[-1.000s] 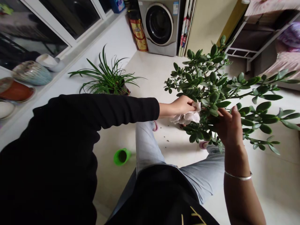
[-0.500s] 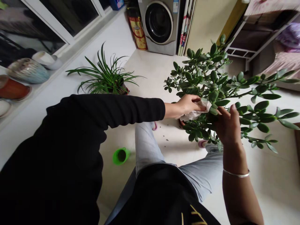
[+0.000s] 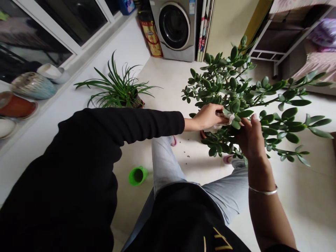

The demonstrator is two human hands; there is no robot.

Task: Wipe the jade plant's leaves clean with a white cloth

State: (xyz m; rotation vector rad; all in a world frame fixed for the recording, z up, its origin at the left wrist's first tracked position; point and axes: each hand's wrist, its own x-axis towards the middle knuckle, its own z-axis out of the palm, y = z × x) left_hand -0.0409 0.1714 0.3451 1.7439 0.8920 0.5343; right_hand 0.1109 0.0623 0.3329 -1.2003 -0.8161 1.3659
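A bushy jade plant with thick oval leaves stands in front of me; its pot is mostly hidden under the foliage. My left hand is closed around a crumpled white tissue, pressing it against a leaf near the middle of the plant. On the other side of that leaf, my right hand reaches in with bent fingers and holds the plant from below. Its thumb points up, apart from the fingers, and leaves cover the fingertips.
A green cup and dark crumbs are on the floor. Left of the jade plant is a spider-leaved potted plant. Pots line the windowsill. A washing machine stands at the back, a metal-framed bed at right.
The view has shifted slightly. My left hand and the tissue have moved a little further in behind the leaf, so less tissue shows. My right hand stays at the same leaves.
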